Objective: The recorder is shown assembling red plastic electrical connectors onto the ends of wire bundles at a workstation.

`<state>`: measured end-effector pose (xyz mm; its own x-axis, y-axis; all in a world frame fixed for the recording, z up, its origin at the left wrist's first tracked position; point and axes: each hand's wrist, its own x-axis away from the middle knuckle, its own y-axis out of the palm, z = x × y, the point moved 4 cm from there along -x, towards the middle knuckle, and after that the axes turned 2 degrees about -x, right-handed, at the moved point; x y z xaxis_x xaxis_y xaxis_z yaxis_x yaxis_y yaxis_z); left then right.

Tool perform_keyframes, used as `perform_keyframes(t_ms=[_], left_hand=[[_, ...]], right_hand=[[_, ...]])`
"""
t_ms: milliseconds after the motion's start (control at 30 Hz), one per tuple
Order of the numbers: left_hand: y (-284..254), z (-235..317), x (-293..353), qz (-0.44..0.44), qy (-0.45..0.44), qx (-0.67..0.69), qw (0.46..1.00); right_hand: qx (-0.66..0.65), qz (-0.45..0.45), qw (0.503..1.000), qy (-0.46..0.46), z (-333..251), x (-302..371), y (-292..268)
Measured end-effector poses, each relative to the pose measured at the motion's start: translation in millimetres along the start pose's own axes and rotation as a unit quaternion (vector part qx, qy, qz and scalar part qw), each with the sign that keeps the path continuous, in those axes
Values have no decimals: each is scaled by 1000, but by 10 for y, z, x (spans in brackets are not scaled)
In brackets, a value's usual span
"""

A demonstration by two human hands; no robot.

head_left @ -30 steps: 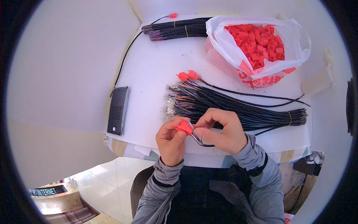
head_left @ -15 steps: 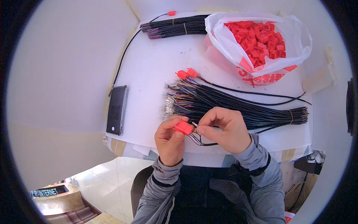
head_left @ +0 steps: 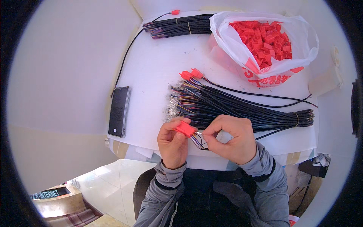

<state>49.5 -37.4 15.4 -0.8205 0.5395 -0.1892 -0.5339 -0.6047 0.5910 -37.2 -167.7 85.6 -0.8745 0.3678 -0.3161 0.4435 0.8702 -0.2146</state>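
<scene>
Connector (head_left: 185, 128), a red block, sits pinched in left hand (head_left: 172, 142) near the table edge; right hand (head_left: 230, 138) pinches a wire tip (head_left: 198, 133) just right of it, pointing straight into its open end.

Both hands have drifted slightly lower, the right hand (head_left: 230, 138) now feeding a wire into the red connector (head_left: 185, 129).

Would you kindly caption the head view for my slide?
Left hand holds a red connector while right hand feeds a wire into it, beside a black cable bundle.
</scene>
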Motion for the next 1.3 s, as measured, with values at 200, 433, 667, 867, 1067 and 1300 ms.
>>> perform_keyframes(t_ms=[200,433,667,867,1067,1300], left_hand=[[6,-5,0,-16,5,-22,1000],[30,13,1,-33,40,-31,998],[37,24,4,-21,32,-34,999],[31,19,7,-15,43,-32,998],[39,29,11,-25,40,-52,998],[18,5,10,-25,31,-41,998]], right_hand=[[17,7,1000,-18,1,-2,18],[12,14,1000,7,-7,1,38],[61,0,998,-13,5,11,23],[121,17,988,-95,9,20,42],[125,16,985,-118,5,33,54],[125,10,984,-129,20,47,66]])
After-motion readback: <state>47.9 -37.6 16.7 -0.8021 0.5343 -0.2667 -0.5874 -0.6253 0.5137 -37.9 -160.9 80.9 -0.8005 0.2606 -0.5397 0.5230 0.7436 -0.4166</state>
